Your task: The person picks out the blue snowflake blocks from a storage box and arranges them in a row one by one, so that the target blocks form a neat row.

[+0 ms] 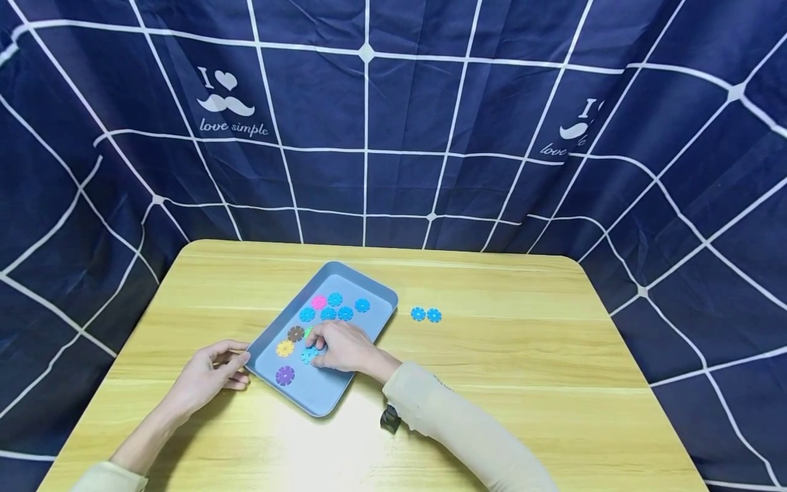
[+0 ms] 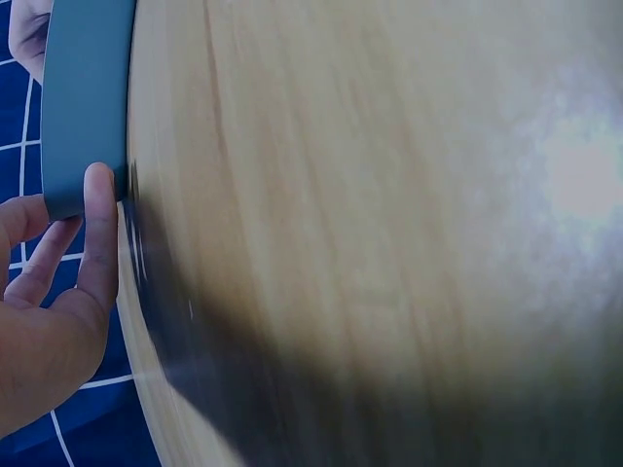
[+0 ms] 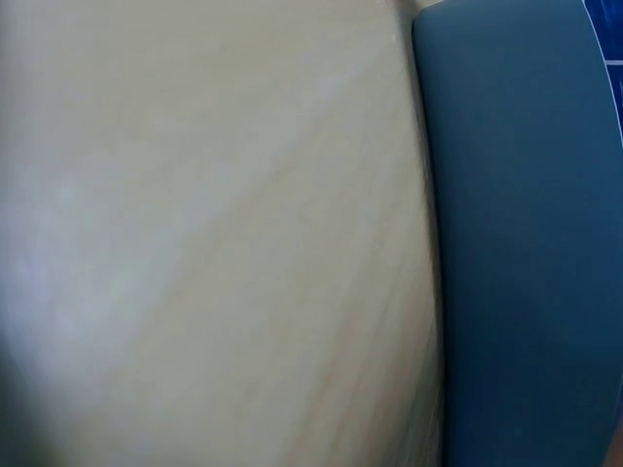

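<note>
A blue-grey rectangular tray (image 1: 326,403) lies slanted on the table with notched plastic discs in it. My left hand (image 1: 209,376) grips the tray's left corner; in the left wrist view the thumb lies on the outer wall (image 2: 88,107). My right hand (image 1: 346,347) reaches over the tray's right side, thumb and fingers spread about a blue disc (image 1: 308,356); whether they pinch it I cannot tell. A green disc (image 1: 309,333) is partly hidden by the fingers. Nearby lie a brown disc (image 1: 296,333), a yellow disc (image 1: 285,348) and a purple disc (image 1: 285,376).
Toward the tray's far end sit a pink disc (image 1: 318,302) and several blue discs (image 1: 362,305). Two more blue discs (image 1: 426,314) lie side by side on the wooden table (image 1: 522,342), right of the tray. A dark blue curtain (image 1: 399,178) with white lines surrounds the table.
</note>
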Tool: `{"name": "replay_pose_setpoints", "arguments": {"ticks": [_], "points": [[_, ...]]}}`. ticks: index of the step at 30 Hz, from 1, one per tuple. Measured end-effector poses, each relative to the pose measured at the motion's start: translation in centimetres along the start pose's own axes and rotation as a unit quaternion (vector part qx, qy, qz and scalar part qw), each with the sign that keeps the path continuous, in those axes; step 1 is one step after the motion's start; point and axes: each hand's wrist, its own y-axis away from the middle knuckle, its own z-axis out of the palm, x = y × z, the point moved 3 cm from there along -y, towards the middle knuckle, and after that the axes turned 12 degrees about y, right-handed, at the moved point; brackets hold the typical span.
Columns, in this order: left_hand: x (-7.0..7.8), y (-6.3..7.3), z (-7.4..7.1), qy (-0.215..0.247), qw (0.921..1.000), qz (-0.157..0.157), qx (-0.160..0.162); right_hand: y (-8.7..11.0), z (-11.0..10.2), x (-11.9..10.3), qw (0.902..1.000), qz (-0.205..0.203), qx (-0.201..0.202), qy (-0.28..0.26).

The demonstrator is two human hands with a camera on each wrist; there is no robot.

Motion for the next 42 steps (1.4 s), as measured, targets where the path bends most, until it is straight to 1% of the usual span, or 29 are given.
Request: {"name": "replay_pose_setpoints", "arguments": {"ticks": [13,21,27,33,38,42], "points": [[-0.2,0.1,0.0,-0.001,1.0000,-0.004,0.001,0.0,0.2,0.1,0.9999,-0.011,-0.009,0.006],[-0.1,0.1,0.0,-0.003,1.0000,-0.002,0.001,0.1,0.1,0.3,0.9999,-0.011,0.012,-0.006],[-0.2,0.1,-0.1,-0.004,1.0000,-0.001,0.001,0.4,-0.2,0.5,0.9991,-0.018,0.027,-0.029],[-0.1,0.0,-0.1,-0.006,1.0000,0.001,0.001,0.8,-0.7,0.9,0.9981,-0.013,0.034,-0.050],[0.0,0.0,-0.1,-0.007,1.0000,0.003,-0.002,1.3,-1.3,1.3,0.9963,-0.010,0.044,-0.073],[-0.1,0.0,-0.2,-0.006,1.0000,0.003,-0.002,2.0,-1.8,1.8,0.9942,-0.015,0.055,-0.091]]}}
